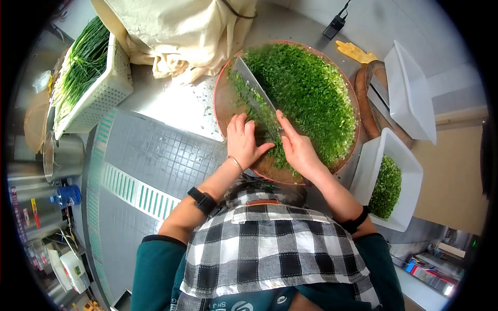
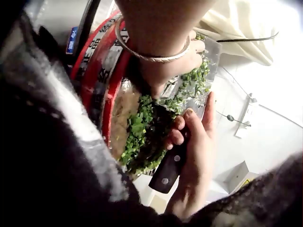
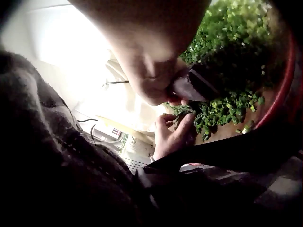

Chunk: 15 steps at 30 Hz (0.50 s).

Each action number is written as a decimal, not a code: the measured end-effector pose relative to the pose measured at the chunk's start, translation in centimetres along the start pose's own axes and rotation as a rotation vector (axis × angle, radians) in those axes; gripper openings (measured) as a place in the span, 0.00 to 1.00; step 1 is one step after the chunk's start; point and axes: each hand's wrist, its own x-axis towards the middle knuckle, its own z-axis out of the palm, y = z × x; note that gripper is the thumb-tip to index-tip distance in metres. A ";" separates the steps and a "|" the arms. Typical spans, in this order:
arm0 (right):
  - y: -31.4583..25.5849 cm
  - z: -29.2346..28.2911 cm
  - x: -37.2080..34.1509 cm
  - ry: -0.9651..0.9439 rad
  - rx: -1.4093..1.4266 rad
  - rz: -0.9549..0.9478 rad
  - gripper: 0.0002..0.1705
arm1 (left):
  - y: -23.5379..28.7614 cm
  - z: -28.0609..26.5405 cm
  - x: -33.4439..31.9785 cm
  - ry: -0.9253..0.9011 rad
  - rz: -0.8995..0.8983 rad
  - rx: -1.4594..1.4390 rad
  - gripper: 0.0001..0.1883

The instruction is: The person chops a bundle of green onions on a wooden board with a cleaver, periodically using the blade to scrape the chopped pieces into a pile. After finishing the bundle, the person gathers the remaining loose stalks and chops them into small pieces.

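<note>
On a round, red-rimmed chopping board [image 1: 223,98] lies a broad heap of chopped green onions [image 1: 306,88]. My right hand [image 1: 302,154] grips the black handle of a kitchen knife [image 1: 251,78], index finger stretched along the blade's base. The wide blade slants away to the upper left, and green bits cling to it in the left wrist view. Left of the blade, my left hand [image 1: 243,141] bends its fingers around a small bunch of green onions [image 3: 182,113], thumb on the near side. Part of that bunch is hidden by the fingers.
A white basket of long green onions [image 1: 96,83] stands at the left, near cream cloth [image 1: 176,36]. To the right are a white tub [image 1: 363,171] of chopped greens, another white tub [image 1: 410,93] and a yellow glove [image 1: 355,52]. A black device [image 1: 334,27] lies behind the board.
</note>
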 end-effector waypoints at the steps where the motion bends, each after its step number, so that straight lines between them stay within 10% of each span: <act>1: -0.2 -0.1 0.0 0.003 0.020 -0.009 0.40 | -0.3 0.6 -0.2 0.000 -0.002 0.000 0.27; 15: -2.4 -1.3 0.8 -0.253 -0.254 0.111 0.35 | -2.2 -0.2 -0.5 0.006 0.043 -0.185 0.09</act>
